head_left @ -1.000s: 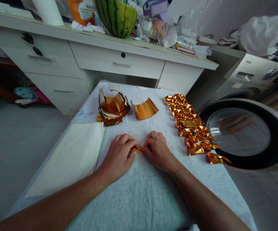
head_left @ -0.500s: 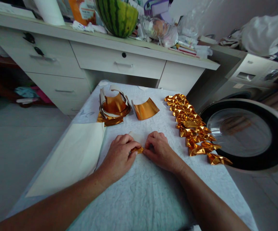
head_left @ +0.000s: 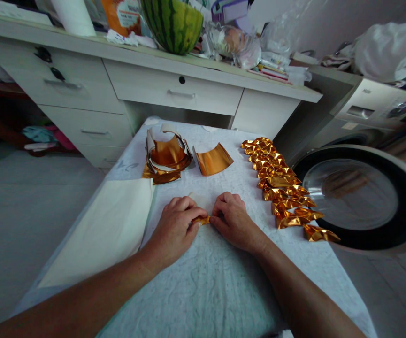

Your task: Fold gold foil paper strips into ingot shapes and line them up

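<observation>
Between my hands lies a partly rolled sheet of gold foil paper, its pale side showing flat on the cloth beyond the fold. The thumb and fingers of my left hand are closed on the roll's left part. Curled fingers of my right hand pinch or press its right end; the fingertips are partly hidden. Beyond my hands is a loose curved gold foil sheet. Left of that sits a curled stack of gold foil sheets. Folded gold foil pieces overlap in a row on the right.
A large cream paper sheet lies left on the cloth-covered table. An open washing machine door stands close to the right edge. Behind is a white drawer desk bearing a cut watermelon and plastic bags.
Hardly anything differs. Both hands hold nearly the same place on the gold foil paper, and the view has shifted very slightly.
</observation>
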{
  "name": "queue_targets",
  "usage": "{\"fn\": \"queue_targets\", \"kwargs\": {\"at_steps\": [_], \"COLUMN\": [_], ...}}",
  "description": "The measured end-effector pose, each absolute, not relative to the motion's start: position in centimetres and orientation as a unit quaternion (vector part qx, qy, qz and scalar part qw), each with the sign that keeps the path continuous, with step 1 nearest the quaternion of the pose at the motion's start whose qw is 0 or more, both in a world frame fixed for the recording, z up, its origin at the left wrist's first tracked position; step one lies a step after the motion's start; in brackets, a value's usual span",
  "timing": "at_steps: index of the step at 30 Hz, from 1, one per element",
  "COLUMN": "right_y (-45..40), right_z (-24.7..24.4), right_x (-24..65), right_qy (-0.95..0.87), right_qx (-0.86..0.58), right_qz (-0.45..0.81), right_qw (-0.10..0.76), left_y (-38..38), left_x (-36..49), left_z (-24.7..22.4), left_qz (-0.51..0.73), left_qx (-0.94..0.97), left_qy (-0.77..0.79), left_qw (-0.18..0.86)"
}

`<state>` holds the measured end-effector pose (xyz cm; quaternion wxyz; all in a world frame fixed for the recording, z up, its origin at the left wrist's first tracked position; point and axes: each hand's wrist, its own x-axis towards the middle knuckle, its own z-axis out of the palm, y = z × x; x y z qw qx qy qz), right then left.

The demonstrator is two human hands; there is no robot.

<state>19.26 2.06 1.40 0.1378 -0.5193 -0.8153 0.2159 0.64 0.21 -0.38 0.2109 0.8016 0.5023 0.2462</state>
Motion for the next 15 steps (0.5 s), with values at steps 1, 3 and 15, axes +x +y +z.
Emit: {"fn": "queue_targets", "kwargs": {"at_steps": [1,3,15], "right_y": [2.0,2.0,1.6], "right_z": [1.4,1.4,0.4], "right_x": [19.2,19.1,18.9], "right_qy": [-0.815,-0.815,-0.832], "right_qx": [-0.52,-0.522,-0.506], "right_qz": [0.213,0.209,0.16], "right_qw": [0.137,0.136,0.162], "left_y": [0.2,0.2,0.4], "left_x": [0.6,0.7,0.8], "left_z": [-0.4,-0.4,-0.6], "left_qz": [0.246,0.243,0.251], "left_qx": [0.802,0.804,0.797], "left_qy": [0.501,0.501,0.51], "left_qw": [0.211,0.21,0.206]}}
